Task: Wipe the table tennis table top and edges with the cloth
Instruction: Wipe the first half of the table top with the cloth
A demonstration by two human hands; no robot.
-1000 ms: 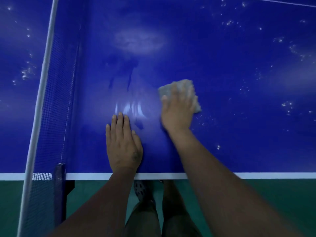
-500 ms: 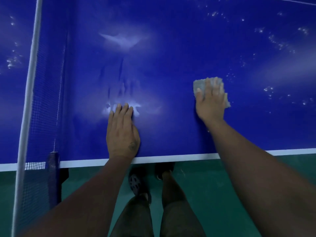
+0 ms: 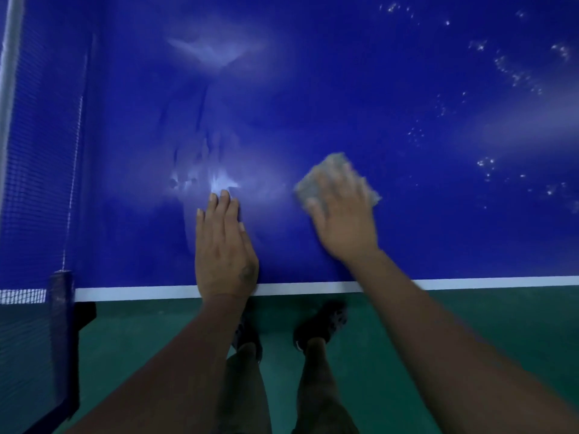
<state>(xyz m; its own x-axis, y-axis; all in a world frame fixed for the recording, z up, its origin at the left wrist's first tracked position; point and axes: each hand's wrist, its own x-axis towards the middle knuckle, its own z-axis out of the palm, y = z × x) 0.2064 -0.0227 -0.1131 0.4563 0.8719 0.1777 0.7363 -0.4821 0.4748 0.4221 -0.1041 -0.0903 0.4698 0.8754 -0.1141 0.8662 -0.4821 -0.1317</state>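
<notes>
1. Right hand (image 3: 343, 214) spread flat on the grey cloth (image 3: 335, 180), pressing it to the blue tabletop (image 3: 376, 89); not pinching, just palm and fingers laid over it, cloth corners showing beyond the fingertips.
2. Cloth now nearer the left hand than half a second ago, when it sat further out to the right; a second ago it was close in again. Reads as a side-to-side wiping stroke, currently swinging back toward the middle.
3. Left hand (image 3: 224, 245) flat and open on the tabletop, fingers together, heel at the white edge line (image 3: 313, 288); unchanged in place across the frames, so likely serving as a brace.
4. Smeared, hazy sheen ahead of the left hand, just beside the net (image 3: 40, 151); looks like the already wiped zone.
5. White specks (image 3: 517, 76) scattered over the far right of the tabletop, well apart from the cloth; judged not yet reached.
6. Near edge and white line not being wiped at this moment; much of the task probably left.
7. Blurred right hand suggests quick motion.
</notes>
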